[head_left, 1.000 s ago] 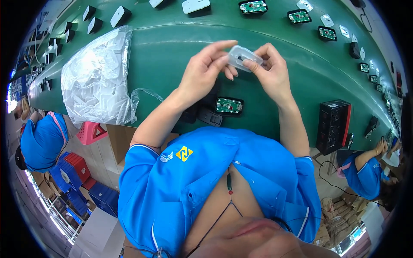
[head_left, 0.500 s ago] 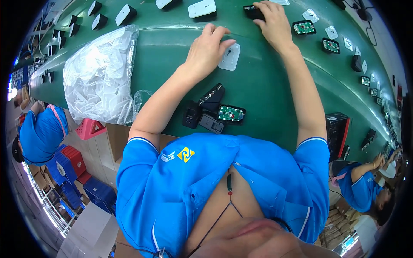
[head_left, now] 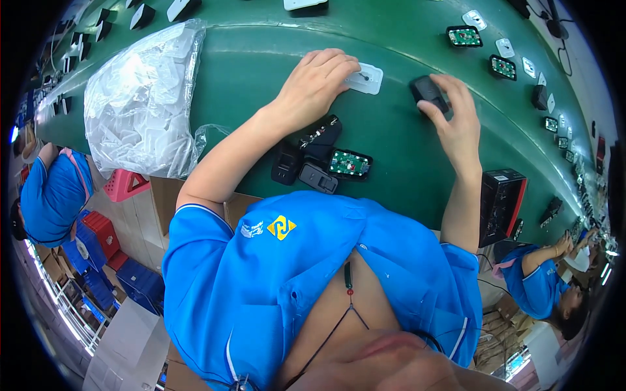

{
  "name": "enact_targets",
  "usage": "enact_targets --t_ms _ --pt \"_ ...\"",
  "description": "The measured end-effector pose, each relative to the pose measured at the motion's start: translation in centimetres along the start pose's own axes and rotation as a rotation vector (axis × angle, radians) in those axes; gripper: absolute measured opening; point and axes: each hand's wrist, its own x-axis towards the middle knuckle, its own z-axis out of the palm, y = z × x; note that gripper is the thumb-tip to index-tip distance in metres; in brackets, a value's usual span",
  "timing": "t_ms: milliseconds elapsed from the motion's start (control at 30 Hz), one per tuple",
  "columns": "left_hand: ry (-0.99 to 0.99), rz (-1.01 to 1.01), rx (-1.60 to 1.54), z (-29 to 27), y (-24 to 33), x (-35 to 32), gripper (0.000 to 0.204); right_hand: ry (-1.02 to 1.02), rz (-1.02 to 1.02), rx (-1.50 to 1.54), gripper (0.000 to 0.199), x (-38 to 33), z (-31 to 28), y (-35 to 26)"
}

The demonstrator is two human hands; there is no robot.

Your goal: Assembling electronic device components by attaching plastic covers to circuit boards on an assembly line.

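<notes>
Right hand (head_left: 456, 120) clasps black housing (head_left: 427, 91); left hand (head_left: 316, 81) flat, fingertips on white plate (head_left: 365, 78).

Two hands work on the green tabletop (head_left: 261, 78): the left hand (head_left: 316, 85) and the right hand (head_left: 456, 120). One white plate (head_left: 365, 78) lies at 12 o'clock, one clear bag of white parts (head_left: 140, 98) at 10 o'clock. Three green circuit boards (head_left: 349, 163) (head_left: 464, 36) (head_left: 502, 66) are visible, and one red-and-black box (head_left: 502, 202) at 3 o'clock.
</notes>
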Motion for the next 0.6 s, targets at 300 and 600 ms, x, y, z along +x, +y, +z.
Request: enact_targets --t_ms 300,600 --pt "0.032 -0.055 -0.18 -0.3 -0.6 -1.3 0.037 0.011 0.143 -0.074 0.034 -0.4 0.2 -0.9" --pt "0.123 -0.139 -0.346 -1.0 -0.7 -1.8 0.043 -0.03 -0.217 0.189 0.037 2.8 3.2 -7.0"
